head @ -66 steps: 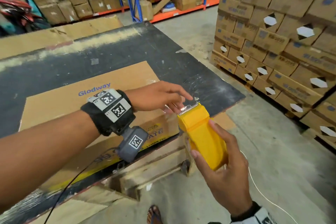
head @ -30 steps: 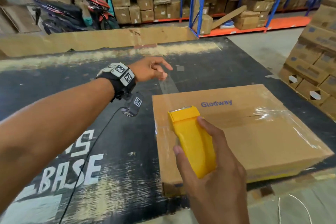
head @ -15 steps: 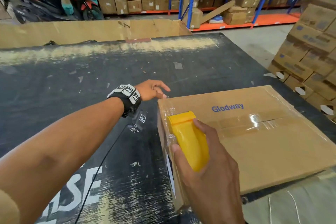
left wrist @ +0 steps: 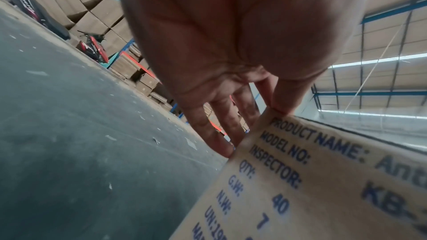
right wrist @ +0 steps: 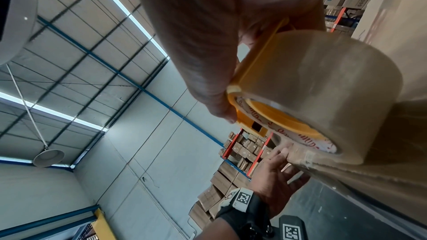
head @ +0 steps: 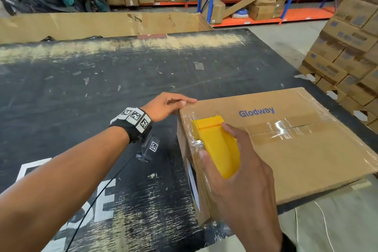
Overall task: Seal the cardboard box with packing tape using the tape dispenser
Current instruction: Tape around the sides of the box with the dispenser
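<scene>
Moved: left hand (head: 165, 104) now rests on the far-left corner of the flat brown cardboard box (head: 296, 159), fingers straight.
Dispenser: right hand (head: 239, 172) is clamped round the yellow plastic tape dispenser (head: 216, 143), at the box's left edge.
Technique: press down, pull evenly along the seam.

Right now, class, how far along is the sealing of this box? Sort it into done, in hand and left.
Done: clear tape already covers the top centre seam of the cardboard box.
In hand: the right hand grips the yellow tape dispenser at the box's left edge, while the left hand steadies the far corner.
Left: probably running tape down that left side and cutting it.
</scene>
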